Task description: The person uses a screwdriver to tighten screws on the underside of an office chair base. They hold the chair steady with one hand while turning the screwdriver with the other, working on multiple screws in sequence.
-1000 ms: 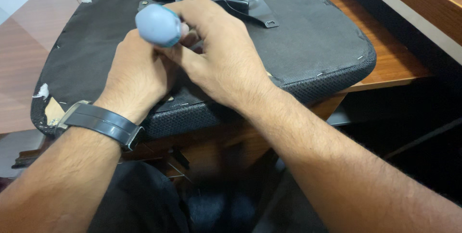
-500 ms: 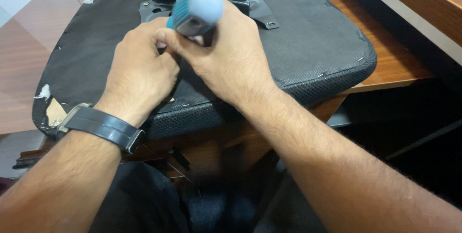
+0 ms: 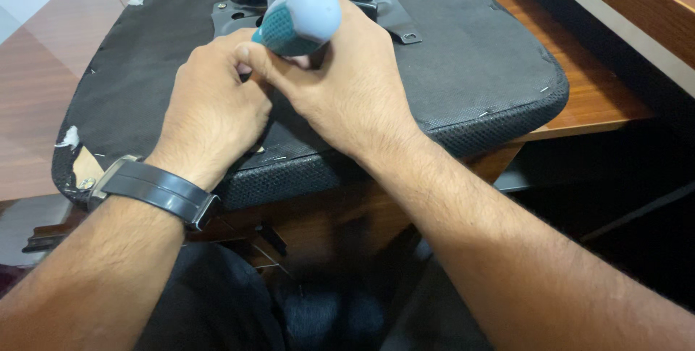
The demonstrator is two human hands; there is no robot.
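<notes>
Both hands on a screwdriver (image 3: pixel 298 19), pointing down into the seat (image 3: pixel 463 68).

The blue-grey handle sticks up toward the camera and leans a bit right; its long way runs down & away to the seat's black underside, tip hidden under the hands. Right hand (image 3: pixel 346 90) is wrapped shut round the handle. Left hand (image 3: pixel 213 108), w/ a dark watch (image 3: pixel 156 191), is curled shut just beside it, touching low down on the tool. Seat lies upside down on the wood desk (image 3: pixel 43 83).
</notes>
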